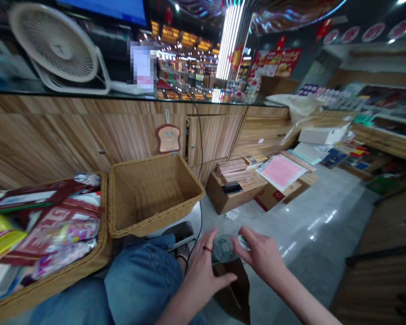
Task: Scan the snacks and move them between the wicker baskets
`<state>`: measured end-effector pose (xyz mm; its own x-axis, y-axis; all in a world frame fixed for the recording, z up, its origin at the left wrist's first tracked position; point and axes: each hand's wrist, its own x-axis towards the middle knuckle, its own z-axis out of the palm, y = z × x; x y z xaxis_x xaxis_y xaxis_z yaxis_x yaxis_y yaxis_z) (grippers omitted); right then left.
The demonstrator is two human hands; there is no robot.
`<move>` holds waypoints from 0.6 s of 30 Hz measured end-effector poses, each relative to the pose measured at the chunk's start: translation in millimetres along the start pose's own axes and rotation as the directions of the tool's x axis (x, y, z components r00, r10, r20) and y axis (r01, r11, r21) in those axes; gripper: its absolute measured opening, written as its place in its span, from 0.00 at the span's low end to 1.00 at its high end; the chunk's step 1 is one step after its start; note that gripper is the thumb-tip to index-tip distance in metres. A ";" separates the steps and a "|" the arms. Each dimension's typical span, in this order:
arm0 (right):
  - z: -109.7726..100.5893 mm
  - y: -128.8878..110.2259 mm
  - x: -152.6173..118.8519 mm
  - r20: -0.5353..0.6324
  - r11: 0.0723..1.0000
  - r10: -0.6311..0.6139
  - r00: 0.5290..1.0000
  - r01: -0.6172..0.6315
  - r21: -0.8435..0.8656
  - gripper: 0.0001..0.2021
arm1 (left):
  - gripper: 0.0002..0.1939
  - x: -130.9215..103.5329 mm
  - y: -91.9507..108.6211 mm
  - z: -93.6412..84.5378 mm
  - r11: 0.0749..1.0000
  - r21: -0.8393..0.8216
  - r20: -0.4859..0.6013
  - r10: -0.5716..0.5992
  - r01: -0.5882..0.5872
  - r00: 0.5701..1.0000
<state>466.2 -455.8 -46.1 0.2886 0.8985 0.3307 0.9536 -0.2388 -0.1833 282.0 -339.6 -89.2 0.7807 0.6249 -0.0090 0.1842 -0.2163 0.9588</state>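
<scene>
A small clear container (223, 248), perhaps a jar, is between my two hands, above an open brown cardboard box or bag (238, 291). My right hand (257, 250) is closed at its right end, thumb in front, and a white round part with some green (244, 243), like a lid, shows between thumb and fingers. Along the container's left side lie the fingers of my left hand (206, 264), which wears a dark ring. Its thumb stretches away to the right, with a gap between it and the container. Whether the left fingertips touch the container I cannot tell.
A wicker basket (155, 225) stands beside my knee (142, 275), next to another basket (105, 216) heaped with packaged snacks. Cartons (219, 198) bear wooden pieces, a phone (232, 188) and a pink sheet (281, 170). A black cable (200, 149) hangs from the counter.
</scene>
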 end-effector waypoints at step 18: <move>-184.1 -130.8 94.7 -0.153 0.462 -0.820 0.551 0.796 0.390 0.16 | 0.26 -101.7 126.4 -182.5 0.983 0.047 0.074 0.176 -0.179 0.982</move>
<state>384.6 -407.3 179.6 -0.6097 0.6347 0.4747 0.6372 0.7487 -0.1827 116.9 -293.6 84.7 0.8427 0.5202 0.1386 0.0691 -0.3600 0.9304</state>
